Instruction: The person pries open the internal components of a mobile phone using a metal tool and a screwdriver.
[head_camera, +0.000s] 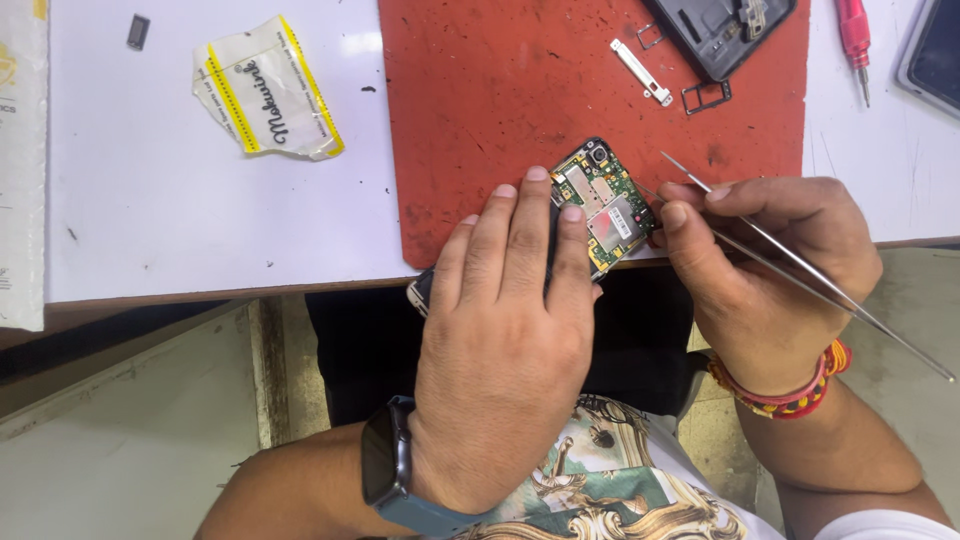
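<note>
The left hand (505, 330) lies flat and palm-down over an opened phone (600, 205), its fingers held close together and stretched forward so the fingertips (537, 175) press on the near half of the device, pinning it to the red work mat (480, 90); a dark smartwatch (385, 465) sits on that wrist. The phone rests at the near edge of the mat, partly overhanging the table edge, with its green circuit board and metal shields exposed on the far half. Just right of the phone, the right hand (770, 260) is curled, thumb and forefinger pinching one pair of metal tweezers (800, 265) whose long shafts run back over the knuckles and whose tips point toward the board; whether the tips touch it I cannot tell. A red and yellow thread bracelet (790, 395) circles that wrist. Beyond the phone, at the far side of the mat, I count one dark back cover (720, 35), one pale metal strip (642, 72) and two small wire-like tray frames (706, 96), all apart from each other. Right of the mat on the white table (150, 200) lies one red-handled screwdriver (853, 35), and a dark device corner (935, 50) shows beyond it. Well left of the phone lies one torn pale packet with yellow stripes (268, 90) and one small dark chip (138, 32).
</note>
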